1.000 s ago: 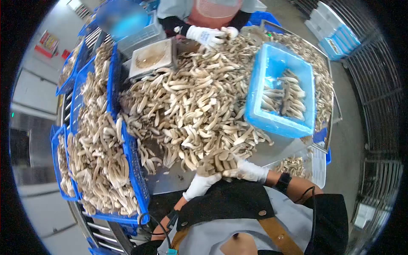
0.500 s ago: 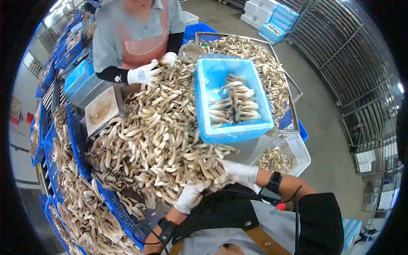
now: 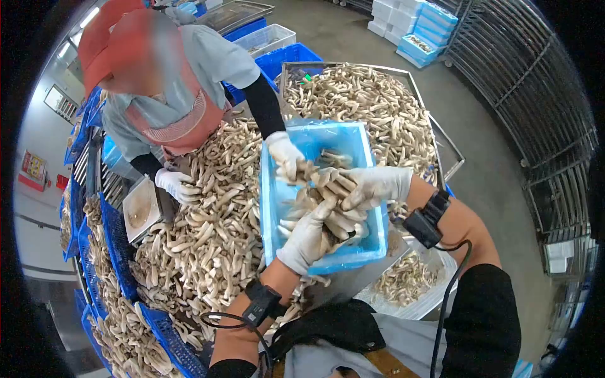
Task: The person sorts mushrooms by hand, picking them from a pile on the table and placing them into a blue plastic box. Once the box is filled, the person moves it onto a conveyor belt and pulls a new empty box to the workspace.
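Observation:
A blue-lined box (image 3: 270, 214) stands on the heaped table, with mushrooms (image 3: 353, 223) lying in rows inside it. Over the box, my left hand (image 3: 307, 238) in a white glove is closed around the near side of a bunch of mushrooms (image 3: 331, 188). My gloved right hand (image 3: 377, 187) grips the same bunch from the right. A co-worker's gloved hand (image 3: 285, 154) reaches into the box from the far left, holding mushrooms too. That person's other hand (image 3: 178, 185) rests on the mushroom heap (image 3: 214, 220).
Blue crates (image 3: 167, 334) full of mushrooms line the left side. A scale (image 3: 140, 211) stands near the co-worker. Behind the box lies a framed tray (image 3: 413, 85) of mushrooms. A white crate (image 3: 450, 277) sits below right. Metal racks (image 3: 535, 107) stand along the right.
My hands have moved from the heap's near edge up over the box, carrying mushrooms. The co-worker has leaned in, one hand now in the box. The view has shifted.

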The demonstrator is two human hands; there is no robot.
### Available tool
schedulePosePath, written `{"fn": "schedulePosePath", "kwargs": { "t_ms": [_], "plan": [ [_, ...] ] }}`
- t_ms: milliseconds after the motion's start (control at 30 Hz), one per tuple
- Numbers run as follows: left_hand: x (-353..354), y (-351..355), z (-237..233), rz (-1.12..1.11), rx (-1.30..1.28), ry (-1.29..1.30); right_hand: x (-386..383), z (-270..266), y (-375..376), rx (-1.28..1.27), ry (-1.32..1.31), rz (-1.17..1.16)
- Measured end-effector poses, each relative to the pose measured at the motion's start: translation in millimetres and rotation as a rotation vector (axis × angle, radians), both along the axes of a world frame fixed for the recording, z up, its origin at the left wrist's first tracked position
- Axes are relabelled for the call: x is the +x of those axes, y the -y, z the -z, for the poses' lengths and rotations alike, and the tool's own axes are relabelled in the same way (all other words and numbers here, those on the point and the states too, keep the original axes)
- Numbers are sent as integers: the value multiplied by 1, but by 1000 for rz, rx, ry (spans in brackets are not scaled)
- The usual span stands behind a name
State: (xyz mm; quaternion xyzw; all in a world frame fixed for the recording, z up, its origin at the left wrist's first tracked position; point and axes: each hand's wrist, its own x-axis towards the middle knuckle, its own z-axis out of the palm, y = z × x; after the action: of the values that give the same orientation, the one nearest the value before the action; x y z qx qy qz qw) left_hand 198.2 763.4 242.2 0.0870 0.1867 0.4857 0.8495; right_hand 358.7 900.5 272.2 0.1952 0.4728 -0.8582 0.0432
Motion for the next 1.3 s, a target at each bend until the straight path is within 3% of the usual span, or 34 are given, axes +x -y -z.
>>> {"fn": "schedulePosePath", "kwargs": {
  "t_ms": [67, 133, 267, 300, 333, 367, 433, 467, 500, 533, 567, 600, 633, 667, 700, 800, 833, 900, 1067, 1167, 1200, 1267, 1300],
  "plan": [
    [6, -20, -10, -87, -64, -16, -2, 15, -31, -17, -87, -41],
    [10, -40, -4, -93, -100, -29, -2, 7, -51, -196, -72, -57],
    [14, -95, 31, -206, -19, 4, -14, 19, -109, -89, -2, -117],
    [22, -112, 34, -335, -78, -23, -21, 28, -126, -74, 12, -140],
    [22, -126, 44, -330, -32, 33, -31, 13, -139, -77, 143, -212],
    [22, -139, 59, -323, 14, 90, -36, 32, -165, 161, 218, -286],
    [38, -162, 88, -431, -57, 84, -53, 11, -179, 891, 464, -542],
    [45, -169, 100, -444, -67, -71, -58, 28, -190, 1196, 480, -719],
    [51, -172, 117, -457, -144, 2, -62, 45, -197, 1502, 485, -894],
    [56, -173, 119, -473, -223, 75, -65, 41, -188, 1622, 458, -946],
    [79, -174, 119, -635, -462, 1, -67, 37, -177, 1554, 643, -948],
    [85, -174, 137, -707, -458, -116, -68, 58, -183, 1527, 652, -888],
    [83, -173, 124, -774, -460, -240, -69, 69, -182, 1496, 658, -830],
    [85, -170, 112, -733, -550, -207, -63, 79, -180, 1551, 692, -725],
    [83, -168, 129, -658, -476, -139, -62, 46, -161, 1523, 723, -606],
    [81, -161, 172, -518, -375, -75, -38, 34, -138, 1725, 555, -312],
    [83, -161, 156, -552, -423, -64, -28, 35, -130, 1791, 543, -271],
    [86, -161, 122, -622, -516, -44, -5, 85, -124, 1866, 357, -261],
    [75, -152, 111, -498, -352, 110, -6, 100, -96, 1946, 553, -352],
    [64, -118, 104, -406, -121, 4, -17, 113, -98, 1952, 763, -530],
    [50, -100, 93, -317, 20, -52, -22, 116, -97, 1901, 773, -513],
    [18, -68, 41, -216, 47, -67, -21, 126, -90, 1856, 794, -422],
    [-2, -52, 13, -207, -67, -31, -20, 117, -88, 1860, 805, -431]
  ]
}}
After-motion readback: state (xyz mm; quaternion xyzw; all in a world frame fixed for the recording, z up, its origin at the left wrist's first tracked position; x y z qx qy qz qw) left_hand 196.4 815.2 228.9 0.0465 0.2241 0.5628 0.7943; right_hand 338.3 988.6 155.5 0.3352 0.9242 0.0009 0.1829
